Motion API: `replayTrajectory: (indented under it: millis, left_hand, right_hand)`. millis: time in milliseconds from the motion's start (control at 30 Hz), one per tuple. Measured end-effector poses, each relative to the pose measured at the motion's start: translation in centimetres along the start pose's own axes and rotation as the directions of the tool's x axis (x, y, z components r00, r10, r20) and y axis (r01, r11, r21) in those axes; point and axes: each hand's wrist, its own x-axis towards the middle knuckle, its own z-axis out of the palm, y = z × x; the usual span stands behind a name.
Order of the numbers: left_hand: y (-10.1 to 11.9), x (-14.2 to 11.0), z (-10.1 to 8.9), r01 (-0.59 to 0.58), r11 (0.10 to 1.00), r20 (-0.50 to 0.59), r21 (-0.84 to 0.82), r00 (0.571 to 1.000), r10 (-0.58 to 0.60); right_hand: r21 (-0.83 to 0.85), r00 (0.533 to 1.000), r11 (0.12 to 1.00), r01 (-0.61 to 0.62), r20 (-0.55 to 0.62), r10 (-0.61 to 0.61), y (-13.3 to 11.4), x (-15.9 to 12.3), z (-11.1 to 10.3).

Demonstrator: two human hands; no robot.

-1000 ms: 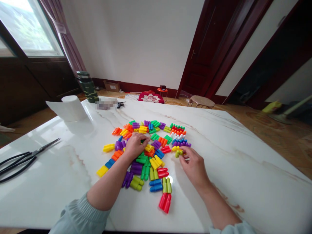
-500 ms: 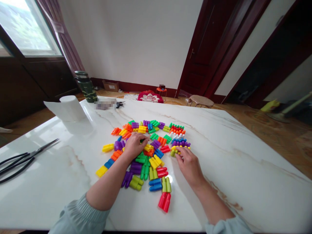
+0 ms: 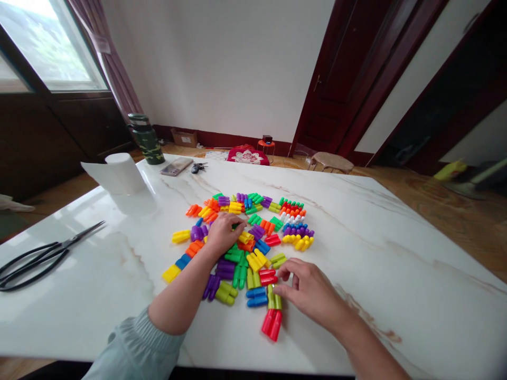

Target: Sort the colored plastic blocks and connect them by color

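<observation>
Bright plastic peg-shaped building blocks, many joined in pairs, lie in a loose heap before me, among them a purple block point(image 3: 225, 269) and a green block point(image 3: 240, 275). My left hand point(image 3: 224, 232) rests over the heap with curled fingers, beside a yellow block point(image 3: 246, 237); what lies under its fingers is hidden. At the heap's right edge my right hand point(image 3: 307, 285) has thumb and fingers apart, close to a red block point(image 3: 268, 277) and a lime block point(image 3: 274, 298). Another lime block point(image 3: 278, 260) lies just above its fingertips. Sorted rows of pegs stand beyond, including a yellow row point(image 3: 298, 241).
Black long-handled scissors point(image 3: 63, 248) lie at the left. A paper roll point(image 3: 121, 174), a camouflage flask point(image 3: 146, 140), a phone point(image 3: 176, 167) and a small black tool point(image 3: 198, 167) are at the table's far left. A stool point(image 3: 331, 161) stands behind the marble-patterned table point(image 3: 396, 253).
My right hand has moved from the yellow row down toward me, and the lime block by its fingertips now lies by the red block. My left hand stays over the heap. The view has shifted slightly.
</observation>
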Motion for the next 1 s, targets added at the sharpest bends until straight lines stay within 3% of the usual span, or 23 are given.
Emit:
replayTrajectory:
  millis: [133, 233, 367, 467, 633, 733, 833, 1000]
  left_hand:
    - [0.0, 0.0, 0.0, -0.002, 1.0, 0.005, 0.004, 1.0, 0.002]
    - [0.1, 0.1, -0.1, -0.003, 1.0, 0.003, 0.001, 1.0, 0.003]
    - [0.0, 0.1, 0.0, -0.006, 1.0, 0.001, -0.008, 1.0, 0.006]
    - [-0.2, 0.0, 0.2, -0.006, 1.0, 0.001, -0.013, 1.0, 0.006]
    - [-0.3, 0.0, 0.3, 0.007, 1.0, 0.001, -0.014, 1.0, -0.007]
    - [-0.2, 0.0, 0.2, 0.003, 1.0, -0.002, -0.015, 1.0, -0.003]
    - [-0.1, 0.0, 0.2, 0.004, 1.0, -0.003, -0.02, 1.0, -0.004]
    - [-0.1, 0.0, 0.1, 0.006, 1.0, -0.002, -0.023, 1.0, -0.006]
  right_hand:
    - [-0.105, 0.997, 0.994, -0.041, 0.058, 0.047, -0.9, -0.3, 0.8]
    - [-0.117, 0.997, 0.99, -0.073, -0.023, 0.071, -0.8, -0.1, 1.0]
    - [-0.148, 0.981, 0.989, 0.018, -0.186, -0.045, 0.5, 1.0, 1.4]
    - [-0.184, 0.979, 0.975, 0.127, -0.137, -0.153, 1.5, 1.7, 1.9]
    - [-0.229, 0.975, 0.968, 0.104, -0.17, -0.145, 2.1, 2.1, 2.3]
    - [-0.173, 0.944, 0.983, 0.067, -0.309, -0.119, 3.1, 2.4, 2.1]
    - [-0.071, 0.88, 0.994, 0.079, -0.464, -0.103, 4.6, 2.9, 1.8]
    - [-0.075, 0.844, 0.993, 0.087, -0.524, -0.114, 5.9, 3.5, 1.4]
